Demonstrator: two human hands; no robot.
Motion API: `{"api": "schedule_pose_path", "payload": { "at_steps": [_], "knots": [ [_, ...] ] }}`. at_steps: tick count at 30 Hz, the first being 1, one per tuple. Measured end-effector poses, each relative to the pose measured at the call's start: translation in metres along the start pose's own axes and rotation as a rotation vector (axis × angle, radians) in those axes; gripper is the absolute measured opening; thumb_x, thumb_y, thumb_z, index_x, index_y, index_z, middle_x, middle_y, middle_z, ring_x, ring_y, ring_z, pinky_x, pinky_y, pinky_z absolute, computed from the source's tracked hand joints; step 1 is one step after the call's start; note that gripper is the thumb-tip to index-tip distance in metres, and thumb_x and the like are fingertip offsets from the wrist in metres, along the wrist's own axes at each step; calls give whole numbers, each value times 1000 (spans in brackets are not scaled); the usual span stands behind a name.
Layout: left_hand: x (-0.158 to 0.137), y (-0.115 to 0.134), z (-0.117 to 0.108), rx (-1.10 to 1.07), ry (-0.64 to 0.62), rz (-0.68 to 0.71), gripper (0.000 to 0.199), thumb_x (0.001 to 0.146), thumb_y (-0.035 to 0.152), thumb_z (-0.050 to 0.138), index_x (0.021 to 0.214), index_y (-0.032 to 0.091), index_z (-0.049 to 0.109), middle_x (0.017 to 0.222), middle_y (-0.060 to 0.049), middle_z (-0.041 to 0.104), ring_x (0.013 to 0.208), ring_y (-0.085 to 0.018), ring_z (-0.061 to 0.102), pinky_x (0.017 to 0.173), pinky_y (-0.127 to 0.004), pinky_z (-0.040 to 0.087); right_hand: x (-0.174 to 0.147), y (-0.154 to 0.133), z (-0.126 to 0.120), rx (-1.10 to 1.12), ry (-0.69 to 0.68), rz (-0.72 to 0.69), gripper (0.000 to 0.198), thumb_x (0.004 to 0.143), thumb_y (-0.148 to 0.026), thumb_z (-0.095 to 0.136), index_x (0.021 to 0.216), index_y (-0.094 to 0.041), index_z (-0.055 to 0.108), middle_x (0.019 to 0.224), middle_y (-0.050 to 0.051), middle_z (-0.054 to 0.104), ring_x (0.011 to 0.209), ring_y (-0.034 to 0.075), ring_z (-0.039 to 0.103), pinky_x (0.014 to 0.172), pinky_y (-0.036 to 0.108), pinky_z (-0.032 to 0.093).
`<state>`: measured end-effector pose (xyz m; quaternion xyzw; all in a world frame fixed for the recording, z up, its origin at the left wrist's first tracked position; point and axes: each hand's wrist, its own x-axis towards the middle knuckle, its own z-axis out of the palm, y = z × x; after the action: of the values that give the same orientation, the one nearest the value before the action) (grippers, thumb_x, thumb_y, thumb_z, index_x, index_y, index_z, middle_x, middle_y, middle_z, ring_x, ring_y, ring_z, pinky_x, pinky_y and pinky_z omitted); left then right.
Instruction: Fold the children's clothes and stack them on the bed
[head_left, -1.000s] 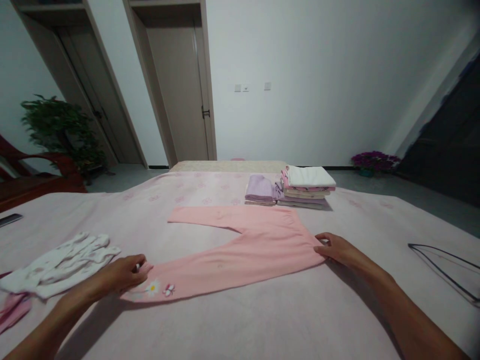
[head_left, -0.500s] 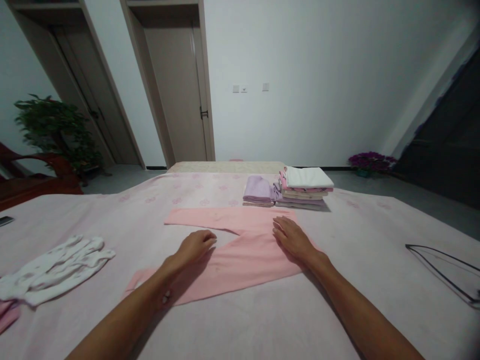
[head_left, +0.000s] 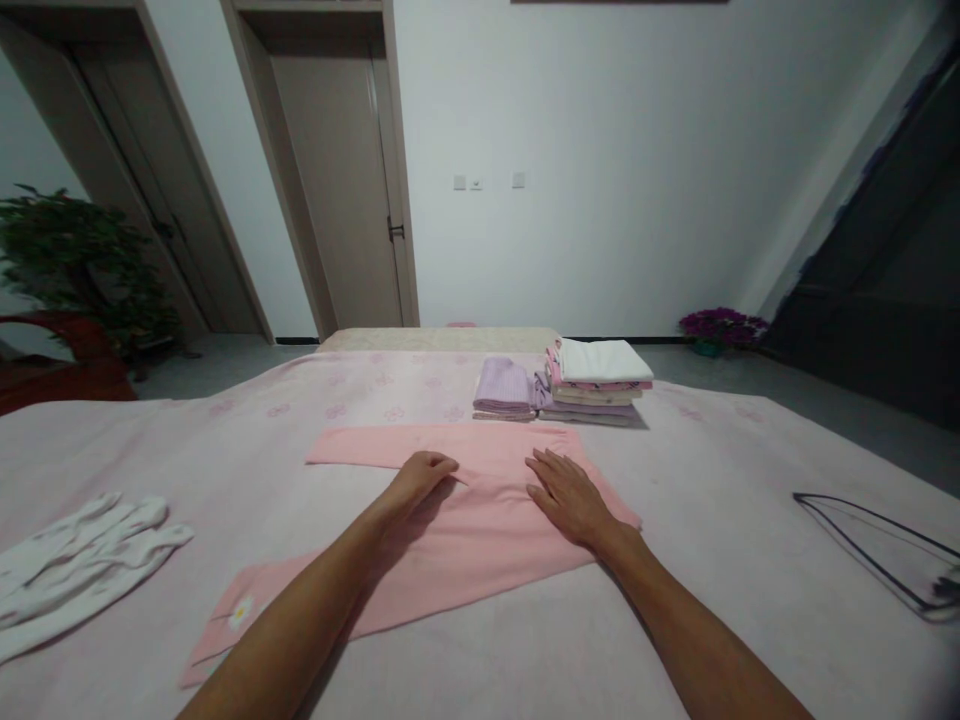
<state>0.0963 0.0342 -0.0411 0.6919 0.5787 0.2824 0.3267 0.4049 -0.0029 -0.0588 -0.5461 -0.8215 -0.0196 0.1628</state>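
A pair of pink trousers (head_left: pixel 480 550) lies spread on the bed-like surface, its waist to the right and its legs parted toward the left. One leg end, low at the left, bears a white daisy patch (head_left: pixel 241 612). At the crotch, my left hand (head_left: pixel 421 478) has its fingers drawn together on the fabric, and small creases run out from them. My right hand (head_left: pixel 568 497) rests flat on the trousers near the waist, with its fingers stretched out. My left forearm covers part of the nearer leg.
Folded clothes stand behind the trousers: a lilac pile (head_left: pixel 504 388) beside a taller stack with a white garment (head_left: pixel 604 361) on top. A crumpled white spotted garment (head_left: pixel 82 560) lies at the left. A black clothes hanger (head_left: pixel 862 545) lies at the right on the pale pink cloth (head_left: pixel 720 560).
My left hand has moved right and away from me to the crotch of the trousers. My right hand stays flat by the waist. The view has shifted slightly.
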Motion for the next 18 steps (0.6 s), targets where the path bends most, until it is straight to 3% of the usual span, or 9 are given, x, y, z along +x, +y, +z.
{"api": "schedule_pose_path", "payload": {
  "at_steps": [3, 5, 9, 13, 18],
  "knots": [
    [11, -17, -39, 135, 190, -67, 38, 89, 43, 46, 95, 18, 73, 94, -11, 74, 84, -22, 68, 72, -31, 47, 2, 4, -6, 96, 21, 59, 47, 100, -44, 39, 133, -22, 62, 143, 9, 59, 133, 24, 52, 114, 42, 37],
    [16, -35, -72, 254, 321, -128, 39, 90, 39, 43, 108, 19, 71, 116, -13, 70, 106, -29, 65, 87, -38, 47, 9, 12, -11, 154, 69, 158, 44, 100, -39, 36, 126, -21, 67, 132, 9, 66, 123, 22, 59, 108, 37, 43],
    [18, -73, -129, 471, 481, -304, 49, 88, 36, 45, 126, 12, 63, 134, -25, 58, 122, -42, 54, 97, -53, 42, 36, 43, -18, 42, 176, 442, 45, 98, -34, 35, 128, -19, 65, 131, 12, 65, 122, 25, 58, 105, 37, 43],
    [24, -105, -153, 588, 483, -464, 56, 84, 46, 52, 121, 6, 65, 129, -33, 56, 120, -52, 52, 91, -59, 44, 62, 70, -14, -59, 95, 672, 49, 98, -44, 37, 126, -16, 65, 123, 19, 65, 116, 31, 60, 95, 44, 48],
    [43, -125, -160, 588, 409, -555, 51, 83, 56, 52, 103, 13, 70, 119, -28, 64, 109, -47, 61, 80, -52, 49, 77, 79, -4, -86, 73, 678, 43, 91, -47, 51, 116, -18, 69, 119, 18, 64, 113, 34, 58, 91, 46, 48]
  ]
}}
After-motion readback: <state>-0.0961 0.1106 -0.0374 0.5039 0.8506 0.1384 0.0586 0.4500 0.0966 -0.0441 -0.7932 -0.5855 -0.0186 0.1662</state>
